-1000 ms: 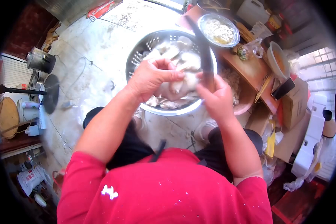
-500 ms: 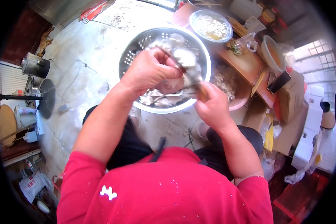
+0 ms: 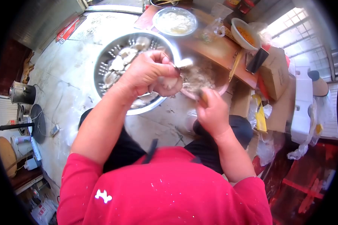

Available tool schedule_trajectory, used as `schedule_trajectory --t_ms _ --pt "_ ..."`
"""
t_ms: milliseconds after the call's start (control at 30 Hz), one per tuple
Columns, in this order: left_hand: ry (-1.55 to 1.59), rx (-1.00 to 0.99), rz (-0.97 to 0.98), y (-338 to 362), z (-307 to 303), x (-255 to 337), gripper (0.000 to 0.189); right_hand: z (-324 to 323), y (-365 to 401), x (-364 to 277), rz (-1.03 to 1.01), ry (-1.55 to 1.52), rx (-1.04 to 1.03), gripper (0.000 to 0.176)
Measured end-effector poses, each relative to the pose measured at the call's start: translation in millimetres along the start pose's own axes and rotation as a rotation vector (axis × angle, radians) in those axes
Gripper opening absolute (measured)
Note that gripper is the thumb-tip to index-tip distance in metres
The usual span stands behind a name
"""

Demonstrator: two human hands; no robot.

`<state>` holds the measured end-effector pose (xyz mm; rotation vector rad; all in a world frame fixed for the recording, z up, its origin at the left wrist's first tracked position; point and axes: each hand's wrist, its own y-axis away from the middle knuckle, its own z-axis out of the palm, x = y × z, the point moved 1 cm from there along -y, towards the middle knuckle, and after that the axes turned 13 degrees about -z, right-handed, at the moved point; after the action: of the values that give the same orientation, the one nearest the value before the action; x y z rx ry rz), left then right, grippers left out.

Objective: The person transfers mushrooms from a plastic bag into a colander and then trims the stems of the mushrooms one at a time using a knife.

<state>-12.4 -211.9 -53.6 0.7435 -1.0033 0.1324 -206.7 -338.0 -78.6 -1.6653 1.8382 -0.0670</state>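
My left hand [image 3: 150, 71] is closed around a pale, pinkish-grey mushroom [image 3: 169, 87], held over the right rim of a steel colander [image 3: 99, 71]. Several whitish mushroom pieces [image 3: 118, 62] lie inside the colander, partly hidden by my forearm. My right hand [image 3: 214, 112] is wrapped round the wooden handle of a knife [image 3: 203, 96], lower and to the right of the mushroom. Motion smears the blade, so its edge cannot be made out. Beyond that hand, a pink basin [image 3: 224, 89] holds pale scraps [image 3: 197, 78].
A bowl [image 3: 175, 22] with whitish contents stands behind the colander. On the wooden board [image 3: 214, 56] are chopsticks [image 3: 235, 65], a phone [image 3: 257, 60] and a plastic bag [image 3: 214, 28]. Another bowl [image 3: 246, 34] holds something orange. A steel pot [image 3: 22, 93] stands at the left.
The view has shifted to the right. My left hand with the mushroom has moved from over the colander's middle to its right rim. The knife has come away from the mushroom, lower right.
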Motion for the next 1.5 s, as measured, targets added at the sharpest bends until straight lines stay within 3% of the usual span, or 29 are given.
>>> schedule_trajectory --t_ms 300,567,667,833,1033,1500 --pt "0.034 -0.091 -0.045 -17.1 31.9 -8.9 0.023 -13.4 31.9 10.9 0.105 0.102 0.019 0.031" --pt "-0.089 -0.045 -0.110 -21.5 48.8 -15.5 0.026 -5.2 24.6 17.5 0.185 0.092 0.006 0.025" --pt "-0.070 -0.020 -0.082 -23.8 47.4 -13.4 0.027 -6.9 22.7 18.1 0.184 0.068 0.027 0.023" --pt "0.134 -0.146 -0.060 -32.7 38.6 -9.2 0.028 -9.5 28.1 22.1 0.197 -0.046 0.054 0.022" --pt "0.044 -0.164 -0.033 -32.1 37.6 -9.0 0.029 -11.2 30.0 24.9 0.237 -0.253 0.025 0.021" --pt "-0.116 -0.107 -0.068 -30.5 42.4 -16.1 0.025 -5.6 24.1 19.1 0.310 -0.236 0.016 0.017"
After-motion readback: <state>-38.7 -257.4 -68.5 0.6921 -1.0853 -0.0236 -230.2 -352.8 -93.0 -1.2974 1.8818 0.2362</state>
